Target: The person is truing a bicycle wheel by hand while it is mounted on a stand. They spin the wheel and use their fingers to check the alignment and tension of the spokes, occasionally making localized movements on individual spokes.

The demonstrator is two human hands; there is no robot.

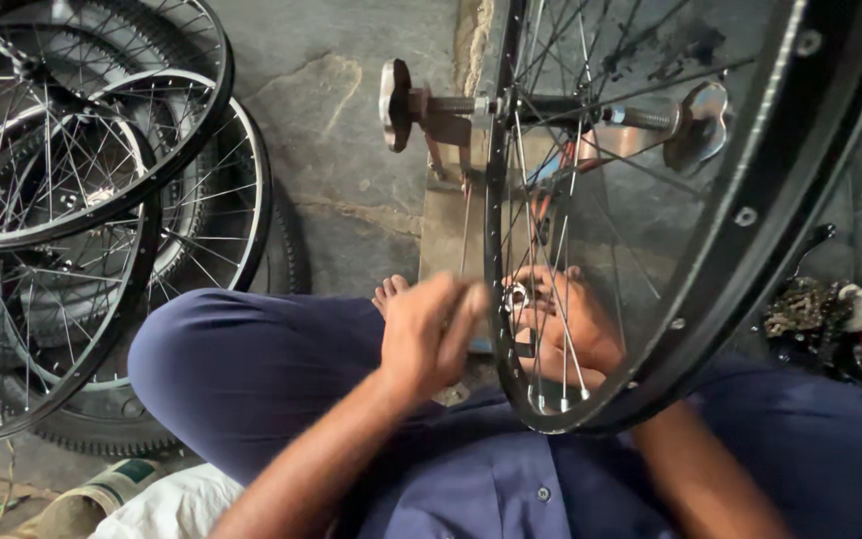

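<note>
A black spoked bicycle wheel rim (750, 215) stands upright on a metal truing stand (451, 150), its axle (551, 105) clamped between two wing-shaped knobs. My left hand (431, 334) is just left of the rim's lower edge, fingers bent and blurred, touching the rim near a spoke; whether it holds anything cannot be told. My right hand (571, 324) sits behind the spokes inside the wheel, fingers curled around a small round metal tool (517, 296) at the rim. My crossed legs in dark blue trousers (241, 369) lie under the wheel.
Several spoked wheels (72, 200) lie stacked on a tyre (102, 429) at the left on the stone floor (341, 130). A greasy chain and small parts (810, 309) sit at the right with bottles. A sandal (92, 494) lies at the lower left.
</note>
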